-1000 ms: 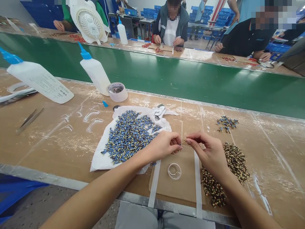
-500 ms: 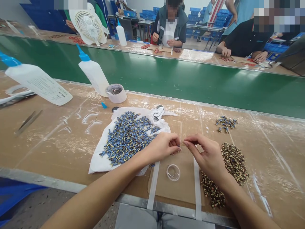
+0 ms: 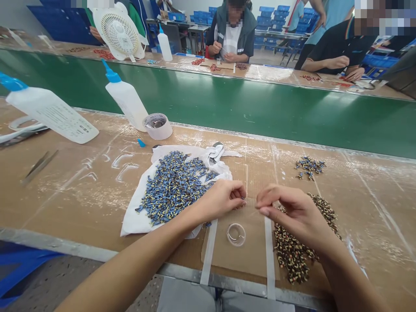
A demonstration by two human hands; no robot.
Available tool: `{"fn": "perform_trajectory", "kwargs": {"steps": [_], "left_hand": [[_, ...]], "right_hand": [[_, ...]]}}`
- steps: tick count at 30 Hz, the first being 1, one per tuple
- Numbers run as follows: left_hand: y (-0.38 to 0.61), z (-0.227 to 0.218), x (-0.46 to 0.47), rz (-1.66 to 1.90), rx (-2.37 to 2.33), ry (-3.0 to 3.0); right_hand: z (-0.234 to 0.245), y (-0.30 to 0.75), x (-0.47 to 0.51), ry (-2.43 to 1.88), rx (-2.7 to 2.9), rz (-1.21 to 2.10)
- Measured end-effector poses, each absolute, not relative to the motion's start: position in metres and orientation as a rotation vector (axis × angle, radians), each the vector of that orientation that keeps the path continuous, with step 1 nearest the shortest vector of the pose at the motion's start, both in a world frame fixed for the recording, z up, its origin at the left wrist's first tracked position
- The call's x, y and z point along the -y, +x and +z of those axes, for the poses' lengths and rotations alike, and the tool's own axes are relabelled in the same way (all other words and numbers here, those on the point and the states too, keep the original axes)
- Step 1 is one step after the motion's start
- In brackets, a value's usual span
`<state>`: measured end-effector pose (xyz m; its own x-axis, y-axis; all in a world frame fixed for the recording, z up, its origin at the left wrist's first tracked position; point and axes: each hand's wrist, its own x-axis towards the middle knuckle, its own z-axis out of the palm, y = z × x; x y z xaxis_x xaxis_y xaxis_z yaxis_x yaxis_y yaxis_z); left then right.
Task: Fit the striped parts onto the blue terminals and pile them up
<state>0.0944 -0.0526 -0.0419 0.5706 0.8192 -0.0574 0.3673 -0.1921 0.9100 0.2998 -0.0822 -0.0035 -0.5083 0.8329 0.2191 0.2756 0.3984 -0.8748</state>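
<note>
My left hand (image 3: 225, 197) is pinched beside the heap of small blue-and-yellow pieces (image 3: 173, 186), which lies on a crumpled white sheet (image 3: 133, 221). A speck of blue shows at its fingertips, seemingly one of those pieces. To the right, my right hand (image 3: 289, 210) hovers over the edge of a heap of small black-and-cream pieces (image 3: 294, 260). Its thumb and forefinger are close together and a little blurred; what they hold, if anything, cannot be made out. A small clear round cup (image 3: 236, 235) stands below both hands on a taped cardboard piece (image 3: 240, 264).
A small group of blue pieces (image 3: 310, 167) lies at the right. Left are two white bottles with blue nozzles (image 3: 48, 115) (image 3: 126, 104), a tape roll (image 3: 157, 126) and tweezers (image 3: 39, 167). Beyond the green strip (image 3: 227, 106), co-workers sit near a white fan (image 3: 118, 32).
My right hand has drawn away to the right from my left hand, and the thin yellowish thing between them no longer shows. The left hand has stayed in place. A co-worker's hand at right has lifted.
</note>
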Motion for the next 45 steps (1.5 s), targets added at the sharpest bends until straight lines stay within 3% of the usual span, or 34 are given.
{"fn": "perform_trajectory", "kwargs": {"steps": [5, 11, 17, 20, 26, 45], "left_hand": [[0.093, -0.039, 0.051, 0.579, -0.982, 1.807], [0.092, -0.036, 0.049, 0.552, -1.04, 1.777], [0.09, -0.03, 0.048, 0.556, -1.129, 1.77], [0.09, -0.028, 0.047, 0.587, -1.141, 1.77], [0.088, -0.029, 0.045, 0.605, -1.138, 1.794], [0.087, -0.039, 0.047, 0.678, -1.084, 1.569]], "right_hand": [[-0.005, 0.287, 0.09, -0.775, 2.256, 1.242], [-0.008, 0.288, 0.086, -0.812, 2.304, 1.188], [-0.014, 0.367, 0.045, -1.743, 1.824, 0.423], [-0.022, 0.401, 0.036, -2.016, 1.788, 0.355], [-0.02, 0.396, 0.048, -1.836, 2.115, 0.793], [-0.048, 0.353, 0.039, -1.875, 2.149, 0.378]]}}
